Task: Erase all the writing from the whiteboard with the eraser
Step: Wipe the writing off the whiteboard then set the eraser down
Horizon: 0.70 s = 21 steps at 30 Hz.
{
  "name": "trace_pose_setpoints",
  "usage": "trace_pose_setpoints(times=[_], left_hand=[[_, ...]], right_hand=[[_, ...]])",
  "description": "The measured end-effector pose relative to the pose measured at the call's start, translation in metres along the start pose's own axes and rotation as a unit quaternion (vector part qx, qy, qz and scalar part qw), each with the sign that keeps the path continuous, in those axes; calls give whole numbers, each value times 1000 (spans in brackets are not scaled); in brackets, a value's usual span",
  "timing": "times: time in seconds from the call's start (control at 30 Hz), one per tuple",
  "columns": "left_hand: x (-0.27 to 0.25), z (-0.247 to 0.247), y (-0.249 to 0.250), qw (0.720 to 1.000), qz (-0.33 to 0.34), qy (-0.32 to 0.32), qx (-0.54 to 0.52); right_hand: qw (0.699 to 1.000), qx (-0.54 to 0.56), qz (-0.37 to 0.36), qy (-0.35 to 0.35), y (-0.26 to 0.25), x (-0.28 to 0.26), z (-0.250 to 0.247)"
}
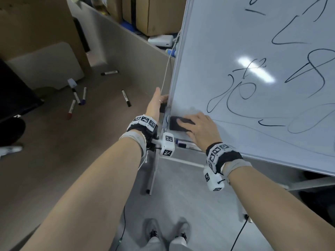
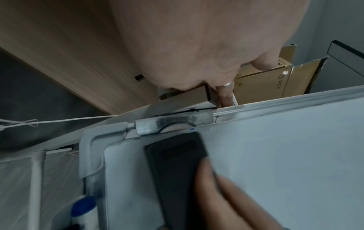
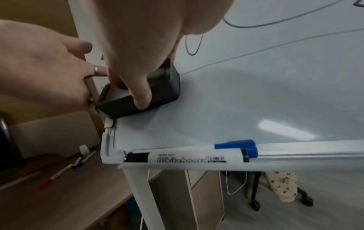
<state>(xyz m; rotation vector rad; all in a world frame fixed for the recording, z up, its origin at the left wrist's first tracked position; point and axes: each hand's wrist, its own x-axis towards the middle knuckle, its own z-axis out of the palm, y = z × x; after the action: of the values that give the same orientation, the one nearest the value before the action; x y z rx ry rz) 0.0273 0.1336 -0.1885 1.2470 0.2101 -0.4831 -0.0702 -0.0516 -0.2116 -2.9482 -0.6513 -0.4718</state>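
Bright, even head view; lamp glare streaks the whiteboard [image 1: 253,105]; wrist views dimmer, soft, edges bowed

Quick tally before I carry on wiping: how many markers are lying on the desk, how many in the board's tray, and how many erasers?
Desk markers: 5
Tray markers: 2
Eraser: 1
Total: 8

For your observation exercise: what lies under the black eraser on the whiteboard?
The eraser, held by the right hand, lies flat on the whiteboard near its lower left corner. Around it the surface looks wiped. Whether ink remains beneath it cannot be seen.
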Motion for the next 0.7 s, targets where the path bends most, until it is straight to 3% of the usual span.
trace_pose_setpoints(times=[0.17,0.33,0.43,0.6,0.7], left_hand=[[-1,-3,-3,1000,2,3,-8],[-5,15,-6,984,58,117,124],[-5,22,-10,973,77,143,164],[4,24,-16,944,137,171,247],[7,25,-17,929,149,180,287]], right_hand=[[998,-4,33,45,-1,-1,-6],[985,-55,118,110,24,5,-40],[977,-45,158,133,38,6,-55],[982,4,141,123,32,-12,-33],[988,42,127,76,29,-41,-9]])
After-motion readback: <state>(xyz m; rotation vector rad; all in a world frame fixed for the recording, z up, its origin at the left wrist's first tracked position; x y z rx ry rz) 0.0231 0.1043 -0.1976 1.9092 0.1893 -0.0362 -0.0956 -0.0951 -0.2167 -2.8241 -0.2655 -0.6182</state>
